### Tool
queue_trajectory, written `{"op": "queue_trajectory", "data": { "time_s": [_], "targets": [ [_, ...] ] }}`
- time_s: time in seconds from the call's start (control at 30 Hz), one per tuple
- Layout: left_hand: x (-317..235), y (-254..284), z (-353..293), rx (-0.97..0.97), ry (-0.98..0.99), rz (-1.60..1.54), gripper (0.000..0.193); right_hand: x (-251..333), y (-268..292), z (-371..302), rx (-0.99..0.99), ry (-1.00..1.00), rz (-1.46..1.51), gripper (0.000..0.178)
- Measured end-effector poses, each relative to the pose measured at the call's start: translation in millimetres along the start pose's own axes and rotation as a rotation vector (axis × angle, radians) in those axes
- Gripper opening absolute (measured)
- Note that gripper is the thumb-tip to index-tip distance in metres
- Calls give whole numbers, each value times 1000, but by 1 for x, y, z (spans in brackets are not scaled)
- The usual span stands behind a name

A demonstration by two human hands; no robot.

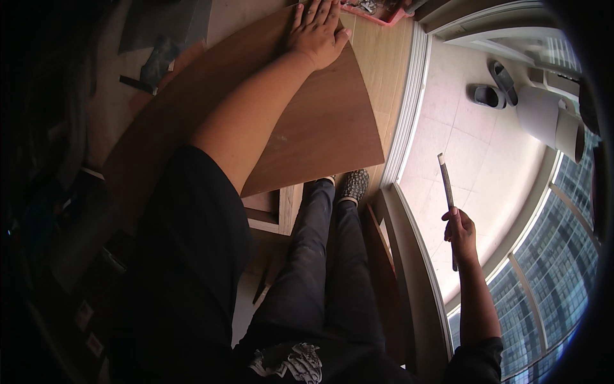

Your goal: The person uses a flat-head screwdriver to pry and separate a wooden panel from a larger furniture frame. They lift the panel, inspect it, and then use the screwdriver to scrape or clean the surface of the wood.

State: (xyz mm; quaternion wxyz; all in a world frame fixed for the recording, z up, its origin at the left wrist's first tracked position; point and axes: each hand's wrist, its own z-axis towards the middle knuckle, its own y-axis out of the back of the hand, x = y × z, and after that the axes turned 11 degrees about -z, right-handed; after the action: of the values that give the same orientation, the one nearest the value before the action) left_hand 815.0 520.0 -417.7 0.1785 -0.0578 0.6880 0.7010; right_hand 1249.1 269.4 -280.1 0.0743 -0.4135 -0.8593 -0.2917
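A large reddish-brown wooden board (pixel 323 125) slants across the upper middle of the head view. My left hand (pixel 316 38) lies flat near its far edge, fingers spread and palm down. Out to the right, my right hand (pixel 462 232) is closed around a long thin dark stick (pixel 446 180) with a pale tip. The stick points up and away, its lower end showing below my fist, apart from the board. What kind of tool it is, I cannot make out.
A pale wooden frame (pixel 288 208) shows under the board's near edge. A red tray (pixel 390 16) sits at the far end. A white sliding-door track (pixel 411 109) borders a tiled balcony with dark slippers (pixel 489 96). Dark sheet material (pixel 166 25) lies far left.
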Motion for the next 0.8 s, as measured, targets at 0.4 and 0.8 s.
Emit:
{"op": "queue_trajectory", "data": {
  "time_s": [0.4,0.8],
  "targets": [
    [-118,5,-214,517,-649,-600,69,65,-30,47,-58,208,-8,38],
    [77,33,-111,-189,288,-23,70,200,-91,145,-150,530,-375,52]
  ]
}}
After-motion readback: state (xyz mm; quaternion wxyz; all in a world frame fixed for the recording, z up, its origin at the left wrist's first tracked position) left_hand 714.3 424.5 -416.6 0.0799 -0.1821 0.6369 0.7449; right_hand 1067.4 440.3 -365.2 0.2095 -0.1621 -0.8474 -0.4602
